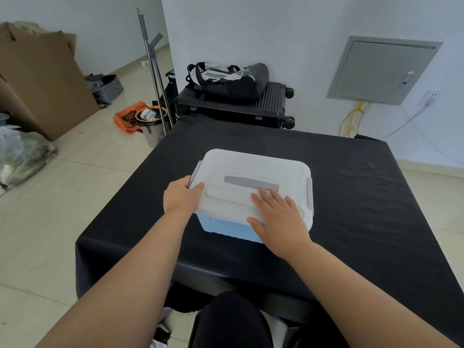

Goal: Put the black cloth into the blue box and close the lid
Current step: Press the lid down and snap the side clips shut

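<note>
The blue box [227, 228] stands in the middle of a table draped in black. Its white lid [253, 169] lies flat on top, with a grey handle [251, 182] and grey side latches. My left hand [181, 197] grips the lid's left near corner beside the left latch, thumb on top. My right hand [281, 222] lies flat on the lid's near right part, fingers spread, palm down. No loose black cloth shows; the box's inside is hidden by the lid.
The black table cover [351, 197] reaches all the table's edges. Behind the table lies a black suitcase [233, 106] with a bag on it. On the floor at left are a bin [152, 126], cardboard [42, 79] and plastic bags.
</note>
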